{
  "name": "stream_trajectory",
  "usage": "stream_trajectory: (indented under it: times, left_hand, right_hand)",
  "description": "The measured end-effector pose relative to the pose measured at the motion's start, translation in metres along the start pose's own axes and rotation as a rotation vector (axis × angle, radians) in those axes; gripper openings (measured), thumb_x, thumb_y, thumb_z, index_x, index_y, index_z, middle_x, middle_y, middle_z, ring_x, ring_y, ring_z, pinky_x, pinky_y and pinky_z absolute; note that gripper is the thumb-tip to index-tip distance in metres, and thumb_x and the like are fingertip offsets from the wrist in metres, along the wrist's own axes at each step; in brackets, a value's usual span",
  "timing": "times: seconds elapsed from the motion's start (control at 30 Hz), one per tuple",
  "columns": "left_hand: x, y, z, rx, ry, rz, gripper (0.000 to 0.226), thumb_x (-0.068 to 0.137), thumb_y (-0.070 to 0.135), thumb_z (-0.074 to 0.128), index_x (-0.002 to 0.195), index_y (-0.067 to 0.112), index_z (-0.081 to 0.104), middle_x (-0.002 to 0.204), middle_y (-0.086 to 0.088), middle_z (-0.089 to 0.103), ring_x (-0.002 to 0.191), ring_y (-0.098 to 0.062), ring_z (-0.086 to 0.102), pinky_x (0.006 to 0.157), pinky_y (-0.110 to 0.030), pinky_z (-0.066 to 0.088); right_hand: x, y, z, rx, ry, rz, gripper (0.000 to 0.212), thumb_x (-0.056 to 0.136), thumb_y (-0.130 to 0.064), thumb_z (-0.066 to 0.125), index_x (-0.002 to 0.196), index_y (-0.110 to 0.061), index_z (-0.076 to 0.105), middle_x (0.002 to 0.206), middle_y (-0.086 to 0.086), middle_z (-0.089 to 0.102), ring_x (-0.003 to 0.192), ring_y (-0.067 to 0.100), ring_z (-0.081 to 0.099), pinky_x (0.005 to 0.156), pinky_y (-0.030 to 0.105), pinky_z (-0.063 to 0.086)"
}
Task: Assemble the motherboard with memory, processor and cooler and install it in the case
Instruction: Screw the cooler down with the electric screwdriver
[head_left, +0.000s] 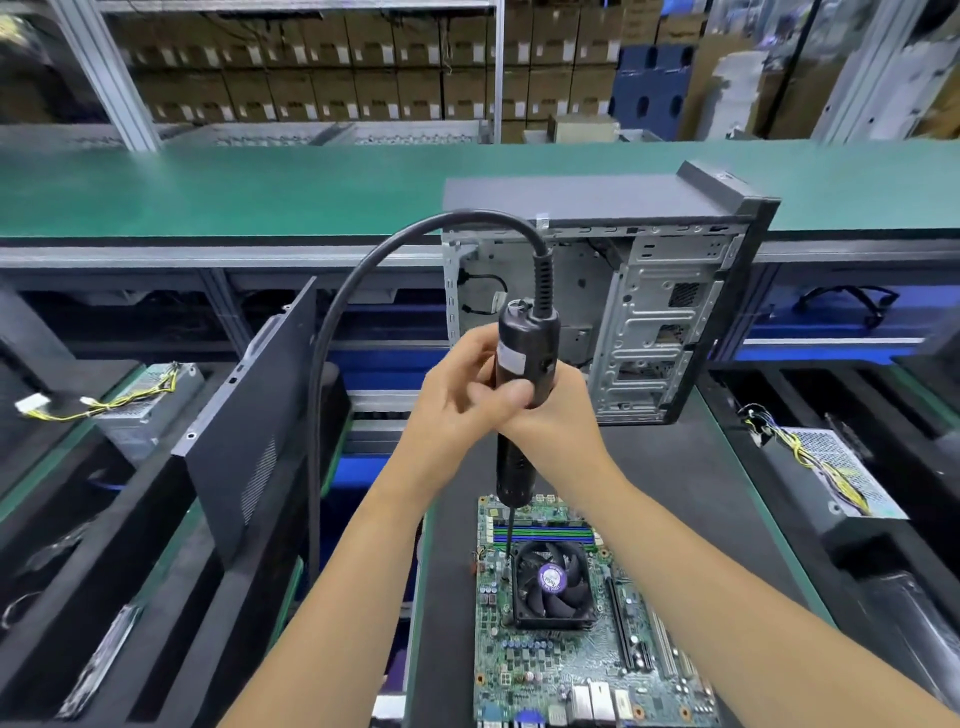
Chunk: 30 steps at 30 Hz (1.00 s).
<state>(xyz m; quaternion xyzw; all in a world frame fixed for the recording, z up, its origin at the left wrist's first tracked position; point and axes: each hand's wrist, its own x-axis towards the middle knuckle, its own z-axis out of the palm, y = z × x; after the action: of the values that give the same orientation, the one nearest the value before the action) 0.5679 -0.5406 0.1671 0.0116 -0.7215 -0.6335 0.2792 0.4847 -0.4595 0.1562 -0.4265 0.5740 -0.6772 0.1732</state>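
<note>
I have both hands wrapped around the black electric screwdriver (524, 374), which stands upright. My left hand (457, 384) curls its fingers round the barrel from the left, thumb pressed across the front; my right hand (550, 410) grips from the right side, partly hidden behind the left, fingers closed on the same body. The driver's thin bit (509, 540) runs straight down to the near-left corner of the cooler (553, 584), a black fan with a purple hub label, seated on the green motherboard (566, 649). I cannot tell whether the tip is actually in a screw. Green memory sticks (545, 532) sit in their slots just beyond the cooler. The board lies flat on a dark mat (675, 467). A thick black cable (332, 332) arcs from the driver's top down to the left. Farther back stands the open case (623, 291), upright, well apart from the board, with its side panel (249, 415) leaning to my left.
</note>
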Motion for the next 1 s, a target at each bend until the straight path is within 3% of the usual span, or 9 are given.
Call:
stream_trajectory:
  times: [0.1, 0.23, 0.37, 0.5, 0.6, 0.67, 0.77, 1.0]
  left_hand:
    - [0.013, 0.020, 0.005, 0.092, 0.006, 0.007, 0.041, 0.075, 0.036, 0.072, 0.109, 0.014, 0.064, 0.099, -0.013, 0.066, 0.092, -0.016, 0.062, 0.081, -0.036, 0.050]
    - [0.029, 0.039, 0.006, 0.216, 0.047, 0.024, 0.015, 0.081, 0.021, 0.072, 0.089, 0.009, 0.067, 0.083, -0.011, 0.069, 0.083, -0.026, 0.066, 0.087, -0.047, 0.053]
    - [0.032, 0.043, 0.005, 0.216, -0.004, -0.019, 0.005, 0.083, 0.010, 0.069, 0.088, 0.009, 0.069, 0.091, -0.012, 0.072, 0.091, -0.025, 0.069, 0.091, -0.047, 0.052]
    - [0.037, 0.048, 0.003, 0.230, -0.088, -0.090, 0.017, 0.081, 0.006, 0.064, 0.077, 0.021, 0.070, 0.097, -0.004, 0.073, 0.094, -0.016, 0.069, 0.088, -0.038, 0.055]
    - [0.043, 0.052, 0.006, 0.188, -0.109, -0.090, 0.003, 0.080, 0.006, 0.068, 0.079, 0.009, 0.068, 0.085, -0.003, 0.075, 0.089, -0.012, 0.070, 0.079, -0.022, 0.053]
    - [0.045, 0.050, 0.012, 0.147, -0.023, -0.081, 0.014, 0.081, 0.017, 0.073, 0.073, 0.010, 0.064, 0.069, -0.003, 0.071, 0.082, -0.018, 0.072, 0.080, -0.025, 0.055]
    - [0.049, 0.046, 0.018, 0.113, 0.035, -0.094, 0.022, 0.085, 0.010, 0.067, 0.066, 0.013, 0.056, 0.051, -0.004, 0.059, 0.072, -0.024, 0.071, 0.074, -0.028, 0.056]
    - [0.051, 0.041, 0.030, 0.111, 0.019, -0.081, 0.022, 0.083, 0.002, 0.061, 0.064, 0.013, 0.054, 0.048, -0.008, 0.056, 0.069, -0.026, 0.070, 0.071, -0.026, 0.054]
  right_hand:
    - [0.002, -0.005, 0.003, -0.038, 0.000, -0.049, 0.031, 0.078, -0.001, 0.064, 0.091, -0.029, 0.066, 0.083, -0.011, 0.070, 0.083, 0.002, 0.067, 0.067, 0.019, 0.052]
    - [0.007, -0.014, 0.001, -0.104, 0.014, -0.029, 0.048, 0.068, -0.012, 0.074, 0.091, -0.052, 0.063, 0.091, -0.022, 0.070, 0.090, -0.003, 0.065, 0.071, 0.014, 0.051]
    - [0.009, -0.018, 0.002, 0.013, 0.054, -0.024, 0.034, 0.070, -0.006, 0.067, 0.084, -0.036, 0.065, 0.079, -0.023, 0.070, 0.077, -0.007, 0.065, 0.060, 0.006, 0.047]
    - [0.010, -0.017, 0.011, -0.032, 0.103, -0.093, 0.037, 0.074, -0.001, 0.058, 0.077, -0.037, 0.062, 0.067, -0.015, 0.065, 0.060, 0.001, 0.062, 0.050, 0.017, 0.048]
    - [0.011, -0.010, 0.017, -0.067, 0.209, -0.129, 0.023, 0.071, -0.005, 0.058, 0.080, -0.025, 0.063, 0.062, -0.010, 0.062, 0.057, 0.004, 0.061, 0.050, 0.020, 0.047]
    - [0.012, -0.007, 0.019, -0.050, 0.252, -0.151, 0.025, 0.071, -0.008, 0.064, 0.085, -0.028, 0.061, 0.069, -0.012, 0.063, 0.068, 0.003, 0.064, 0.057, 0.019, 0.050]
    - [0.014, -0.004, 0.016, -0.017, 0.276, -0.133, 0.034, 0.069, -0.006, 0.067, 0.084, -0.034, 0.055, 0.070, -0.017, 0.063, 0.073, -0.002, 0.063, 0.059, 0.013, 0.047]
    - [0.011, 0.000, 0.006, 0.100, 0.244, -0.157, 0.035, 0.067, -0.001, 0.062, 0.084, -0.030, 0.052, 0.067, -0.024, 0.062, 0.063, -0.009, 0.059, 0.052, 0.009, 0.045]
